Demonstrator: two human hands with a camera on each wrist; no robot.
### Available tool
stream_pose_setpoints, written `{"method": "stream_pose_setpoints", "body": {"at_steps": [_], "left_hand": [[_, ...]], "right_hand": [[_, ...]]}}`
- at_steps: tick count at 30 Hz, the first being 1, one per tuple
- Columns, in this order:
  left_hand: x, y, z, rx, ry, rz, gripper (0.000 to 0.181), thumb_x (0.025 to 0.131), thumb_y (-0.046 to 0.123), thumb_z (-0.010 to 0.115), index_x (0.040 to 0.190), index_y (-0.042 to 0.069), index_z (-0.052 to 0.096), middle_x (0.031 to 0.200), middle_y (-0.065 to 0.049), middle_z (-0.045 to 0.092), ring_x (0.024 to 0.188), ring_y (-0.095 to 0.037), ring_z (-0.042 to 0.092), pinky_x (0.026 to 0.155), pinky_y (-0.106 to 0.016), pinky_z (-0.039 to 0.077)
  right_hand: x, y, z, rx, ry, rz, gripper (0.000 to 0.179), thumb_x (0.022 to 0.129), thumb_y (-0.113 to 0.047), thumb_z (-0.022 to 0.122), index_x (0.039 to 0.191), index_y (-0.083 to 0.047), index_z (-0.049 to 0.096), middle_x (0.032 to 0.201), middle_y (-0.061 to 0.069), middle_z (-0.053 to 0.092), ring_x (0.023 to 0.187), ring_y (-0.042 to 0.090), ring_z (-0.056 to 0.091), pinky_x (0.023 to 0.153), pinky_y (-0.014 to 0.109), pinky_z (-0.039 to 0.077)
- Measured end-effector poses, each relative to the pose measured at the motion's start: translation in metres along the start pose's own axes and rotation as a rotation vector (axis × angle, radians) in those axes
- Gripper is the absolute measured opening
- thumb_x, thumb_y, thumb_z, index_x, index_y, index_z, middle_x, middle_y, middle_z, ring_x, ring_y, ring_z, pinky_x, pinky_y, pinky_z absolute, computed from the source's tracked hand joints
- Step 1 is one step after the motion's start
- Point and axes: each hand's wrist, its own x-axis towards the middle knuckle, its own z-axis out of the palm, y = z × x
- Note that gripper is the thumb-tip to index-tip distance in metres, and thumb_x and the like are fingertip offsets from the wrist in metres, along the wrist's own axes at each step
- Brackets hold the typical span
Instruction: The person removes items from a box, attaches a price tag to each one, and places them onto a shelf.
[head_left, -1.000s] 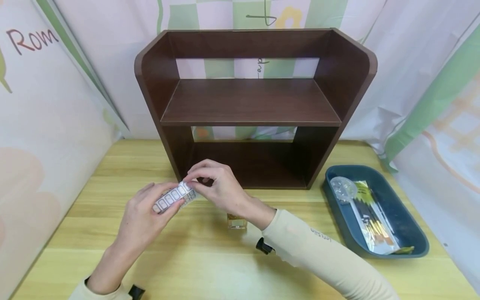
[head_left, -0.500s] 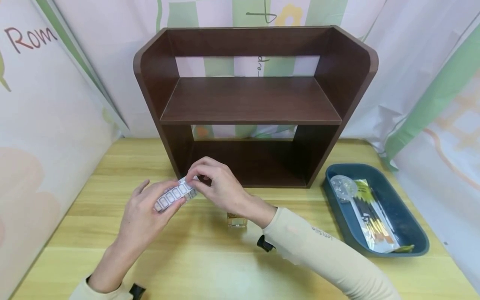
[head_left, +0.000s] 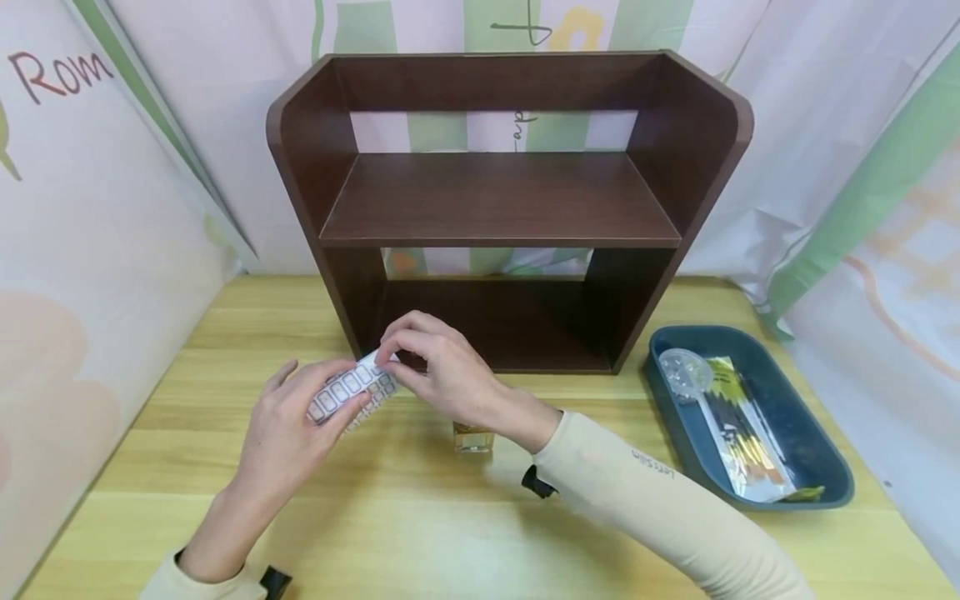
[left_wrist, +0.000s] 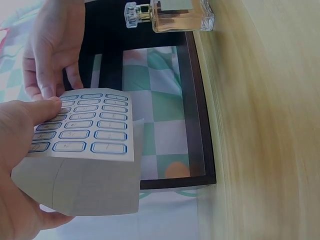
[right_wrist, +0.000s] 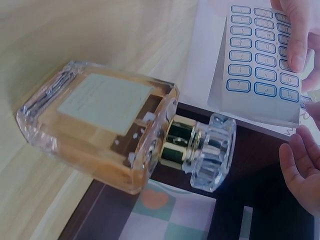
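A white sheet of sticker labels (head_left: 348, 390) with blue-edged boxes in rows is gripped by my left hand (head_left: 281, 433). The thumb lies on the printed face, and the left wrist view shows a plain pale layer (left_wrist: 95, 185) hanging below it. My right hand (head_left: 446, 371) pinches at the sheet's far right end with thumb and forefinger; its fingertips partly hide that corner. In the right wrist view the rows of labels (right_wrist: 260, 60) face the camera. Below my right wrist stands a square glass perfume bottle (head_left: 472, 439) with amber liquid, its clear faceted cap (right_wrist: 215, 152) in place.
A dark brown two-tier shelf (head_left: 498, 200) stands at the back of the wooden table (head_left: 405, 533). To the right, a dark blue tray (head_left: 821, 442) holds a pack of paintbrushes (head_left: 742, 454) and a clear round-headed item with a white handle (head_left: 684, 372).
The sheet's far end has tipped up slightly, showing more of its lower rows. My right hand has shifted a little to the right, and an outer finger of my left hand has lifted.
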Motion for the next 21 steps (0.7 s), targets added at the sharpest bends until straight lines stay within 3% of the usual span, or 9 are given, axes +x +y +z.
{"method": "stream_pose_setpoints", "body": {"at_steps": [8, 13, 21], "left_hand": [[-0.002, -0.002, 0.0, -0.011, 0.012, -0.004, 0.042, 0.078, 0.015, 0.088, 0.114, 0.005, 0.069, 0.106, -0.011, 0.074, 0.089, -0.029, 0.07, 0.098, -0.068, 0.044], [-0.004, -0.004, 0.0, -0.011, 0.019, -0.016, 0.042, 0.077, 0.015, 0.088, 0.114, 0.005, 0.069, 0.105, -0.011, 0.074, 0.087, -0.028, 0.069, 0.098, -0.065, 0.045], [-0.009, -0.016, -0.006, 0.013, 0.031, -0.086, 0.043, 0.075, 0.014, 0.089, 0.112, 0.004, 0.069, 0.105, -0.013, 0.072, 0.094, -0.032, 0.065, 0.085, -0.05, 0.048]], "right_hand": [[-0.003, -0.002, -0.006, -0.074, -0.023, -0.071, 0.011, 0.09, -0.007, 0.074, 0.088, -0.013, 0.066, 0.101, -0.002, 0.062, 0.094, 0.01, 0.055, 0.078, 0.015, 0.047], [-0.007, -0.004, -0.009, 0.033, -0.033, -0.021, 0.008, 0.087, -0.004, 0.072, 0.088, -0.01, 0.068, 0.095, -0.004, 0.063, 0.09, 0.011, 0.059, 0.08, 0.019, 0.052], [-0.018, -0.006, -0.019, 0.197, 0.036, 0.057, 0.011, 0.084, -0.002, 0.076, 0.087, -0.011, 0.07, 0.088, -0.006, 0.068, 0.081, 0.012, 0.061, 0.073, 0.029, 0.056]]}}
